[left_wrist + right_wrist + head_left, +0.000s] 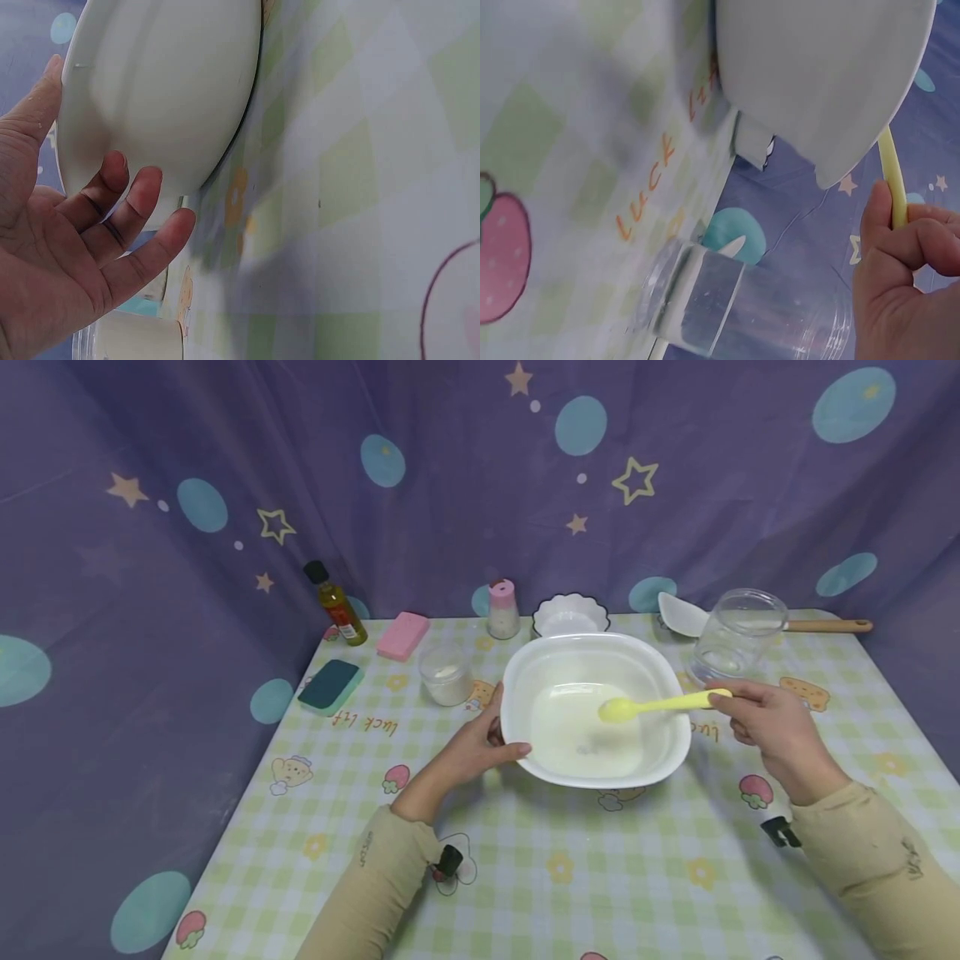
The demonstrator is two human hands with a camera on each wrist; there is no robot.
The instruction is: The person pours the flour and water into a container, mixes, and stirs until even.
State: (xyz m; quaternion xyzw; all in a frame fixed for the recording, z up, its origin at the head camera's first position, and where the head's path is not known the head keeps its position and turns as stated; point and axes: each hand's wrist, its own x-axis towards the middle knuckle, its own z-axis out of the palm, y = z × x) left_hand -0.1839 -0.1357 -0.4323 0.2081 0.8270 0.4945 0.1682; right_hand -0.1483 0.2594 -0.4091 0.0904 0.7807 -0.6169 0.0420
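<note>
A white basin (592,650) with pale, milky liquid (573,739) in it sits on the table. My left hand (472,745) holds its left rim between thumb and index finger; in the left wrist view the other fingers hang bent beside the wall. The right hand (776,727) pinches the handle end of a yellow spoon (667,702). The spoon crosses the basin's right rim, its head over the liquid; whether it touches the liquid I cannot tell. A clear glass jar (757,307) stands by the right hand, and a small clear cup with white contents (447,681) near the left.
Along the back stand an oil bottle (341,608), a pink sponge (403,636), a pink-capped shaker (503,610), a scalloped white dish (572,612) and a wooden-handled spatula (825,626). A green sponge (331,686) lies at left on the checked tablecloth (585,893).
</note>
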